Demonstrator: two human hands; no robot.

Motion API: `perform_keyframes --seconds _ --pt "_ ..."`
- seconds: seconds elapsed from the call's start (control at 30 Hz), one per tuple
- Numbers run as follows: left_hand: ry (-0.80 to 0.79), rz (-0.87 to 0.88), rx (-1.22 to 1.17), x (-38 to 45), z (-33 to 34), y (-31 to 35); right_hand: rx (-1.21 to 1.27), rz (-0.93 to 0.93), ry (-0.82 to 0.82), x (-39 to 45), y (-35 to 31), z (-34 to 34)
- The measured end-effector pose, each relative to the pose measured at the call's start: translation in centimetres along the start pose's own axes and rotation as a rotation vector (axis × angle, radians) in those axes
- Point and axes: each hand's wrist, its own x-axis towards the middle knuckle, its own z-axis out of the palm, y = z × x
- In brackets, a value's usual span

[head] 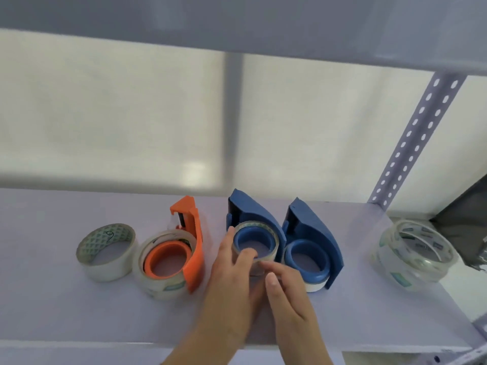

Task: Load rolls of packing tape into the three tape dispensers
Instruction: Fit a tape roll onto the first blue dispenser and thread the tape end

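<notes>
Three tape dispensers stand in a row on a pale shelf (pixel 79 312). The orange dispenser (pixel 195 246) has a clear roll (pixel 163 285) around its hub. A clear tape roll (pixel 254 224) sits around the hub of the middle blue dispenser (pixel 253 209). My left hand (pixel 229 280) grips that roll, thumb on its front rim and a finger at its left side. My right hand (pixel 287 293) touches the roll's front with straight fingers. The right blue dispenser (pixel 316 227) has a white roll (pixel 315 284) low around its hub.
A loose whitish roll (pixel 105 270) lies at the left of the row. A stack of clear rolls (pixel 413 259) stands at the shelf's right end, near a perforated metal upright (pixel 416 138). Another shelf board hangs overhead.
</notes>
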Motion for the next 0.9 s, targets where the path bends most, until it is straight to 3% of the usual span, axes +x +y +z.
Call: perform_keyframes --seconds 0.13,0.4,0.57,0.9 --pt "0.024 -0.005 -0.011 -0.4 0.0 -0.6 0.092 0.053 -0.107 0.6 0.5 -1.1" --pt "0.093 0.046 -0.071 -2.0 -0.9 -2.1 -0.004 0.051 -0.101 0.6 0.8 -2.8" --pt "0.078 -0.101 -0.355 -1.8 -1.4 -1.3 -0.061 -0.011 -0.168 0.1 0.2 -1.6" --pt "-0.020 -0.077 -0.594 -2.2 -2.3 -1.0 0.041 0.083 -0.134 -1.8 -0.9 -0.8"
